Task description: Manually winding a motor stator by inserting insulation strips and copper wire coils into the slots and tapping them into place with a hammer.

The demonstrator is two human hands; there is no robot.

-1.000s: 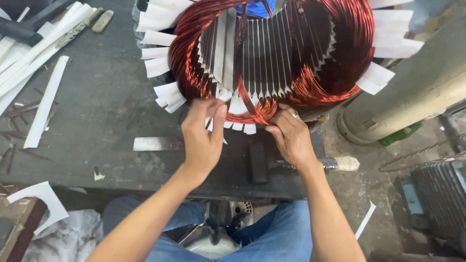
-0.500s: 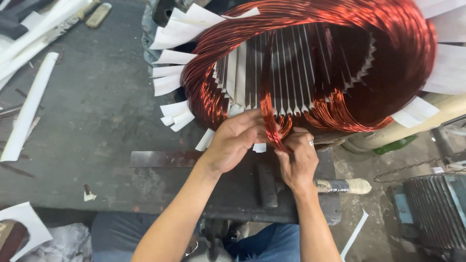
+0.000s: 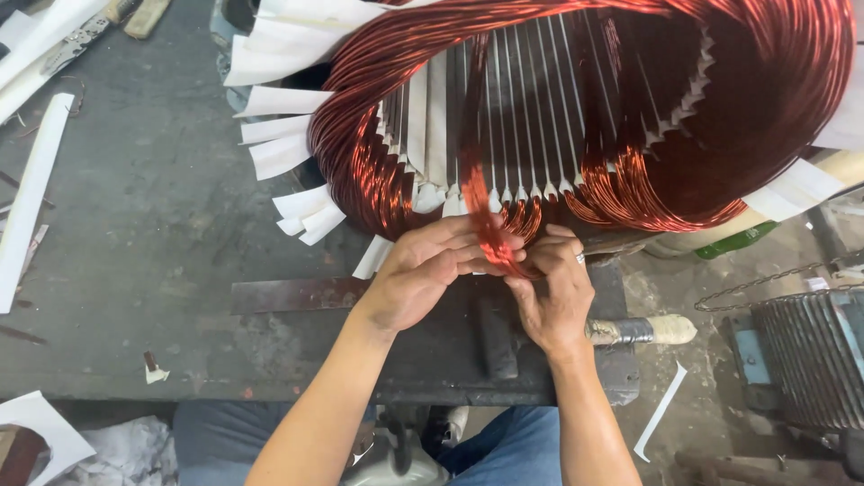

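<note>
A large motor stator (image 3: 576, 117) lies on its side on the dark workbench (image 3: 153, 234), its bore facing me, wound with thick copper coils and lined with white insulation paper strips (image 3: 288, 153). One loose bundle of copper wire (image 3: 477, 198) runs down from a slot to the front edge. My left hand (image 3: 432, 274) pinches this bundle from the left. My right hand (image 3: 553, 292), with a ring on one finger, grips the same bundle's lower end from the right. Both hands touch each other just below the stator's rim.
White paper strips (image 3: 31, 193) lie on the bench at left. A flat metal bar (image 3: 288, 295) and a taped tool handle (image 3: 639, 331) sit at the bench's front edge. A ribbed motor housing (image 3: 810, 360) stands on the floor at right. My jeans-clad legs are below.
The view has moved closer to the stator. Both hands have come together on the copper wire bundle and drawn it slightly down and toward me.
</note>
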